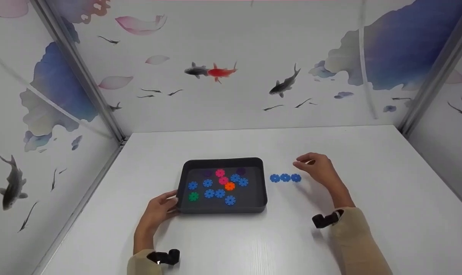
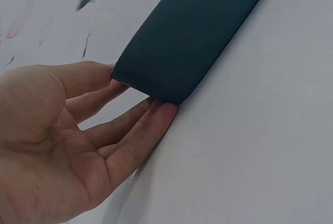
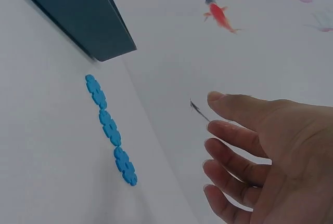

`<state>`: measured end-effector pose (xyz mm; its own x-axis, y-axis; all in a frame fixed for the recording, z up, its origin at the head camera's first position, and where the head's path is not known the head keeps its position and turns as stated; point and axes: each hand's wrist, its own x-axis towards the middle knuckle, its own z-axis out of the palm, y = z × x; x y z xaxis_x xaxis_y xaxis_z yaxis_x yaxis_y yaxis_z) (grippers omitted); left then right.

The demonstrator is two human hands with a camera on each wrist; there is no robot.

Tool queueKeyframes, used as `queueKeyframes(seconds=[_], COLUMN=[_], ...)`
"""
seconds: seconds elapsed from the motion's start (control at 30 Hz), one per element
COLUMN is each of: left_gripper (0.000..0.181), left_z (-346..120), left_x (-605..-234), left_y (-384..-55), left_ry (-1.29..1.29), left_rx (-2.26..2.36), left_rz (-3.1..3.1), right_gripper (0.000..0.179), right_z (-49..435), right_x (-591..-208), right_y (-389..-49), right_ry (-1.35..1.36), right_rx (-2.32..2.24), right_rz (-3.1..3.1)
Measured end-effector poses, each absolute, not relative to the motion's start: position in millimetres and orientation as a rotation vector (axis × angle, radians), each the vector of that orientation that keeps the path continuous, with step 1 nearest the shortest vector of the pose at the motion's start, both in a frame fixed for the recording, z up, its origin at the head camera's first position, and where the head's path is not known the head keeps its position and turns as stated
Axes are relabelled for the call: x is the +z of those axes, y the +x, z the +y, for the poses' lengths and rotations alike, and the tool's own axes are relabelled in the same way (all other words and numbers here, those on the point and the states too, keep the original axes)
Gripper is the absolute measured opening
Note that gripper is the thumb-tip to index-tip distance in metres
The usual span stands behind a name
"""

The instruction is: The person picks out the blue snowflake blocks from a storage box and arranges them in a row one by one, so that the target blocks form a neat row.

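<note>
My left hand (image 1: pixel 158 210) is at the left side of a dark grey tray (image 1: pixel 223 210), its fingertips touching the outer wall. In the left wrist view, the thumb of the left hand (image 2: pixel 57 130) is at the rim and the other fingertips are low by the tabletop. Right of the tray, three blue notched plastic discs (image 1: pixel 285 177) lie flat in a row, edge to edge. Just beyond the row's right end, my right hand (image 1: pixel 320 168) hovers over the table. Its fingers are loosely bent and hold nothing in the right wrist view.
Inside the tray are several loose blue discs (image 1: pixel 230 200), pink discs (image 1: pixel 220 173), an orange disc (image 1: pixel 230 186), a green disc (image 1: pixel 193 196) and dark purple discs (image 1: pixel 240 171). The white table (image 1: pixel 231 244) meets panels painted with fish at its back and sides.
</note>
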<state>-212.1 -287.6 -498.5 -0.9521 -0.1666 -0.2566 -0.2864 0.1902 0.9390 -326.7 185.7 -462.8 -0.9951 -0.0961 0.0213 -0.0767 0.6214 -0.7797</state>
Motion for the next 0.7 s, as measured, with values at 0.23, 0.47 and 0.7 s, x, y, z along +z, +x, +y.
queueKeyframes(seconds=[0.23,0.47,0.7], left_gripper=[0.043,0.043,0.042], left_z=[-288,-287,-288], left_x=[-499,-502,-501], left_y=[-213,-213,-214], left_ry=[-0.438,-0.448,-0.447], left_rx=[1.896,1.894,1.925], left_rz=[2.345,2.354,2.330], right_gripper=[0.041,0.034,0.034], right_z=[158,131,109], right_x=[-439,-425,-431], right_y=[-317,-302,-298], right_ry=[-0.286,-0.429,-0.497], right_rx=[-1.528,-1.617,-1.571], right_rz=[2.872,2.815,2.744])
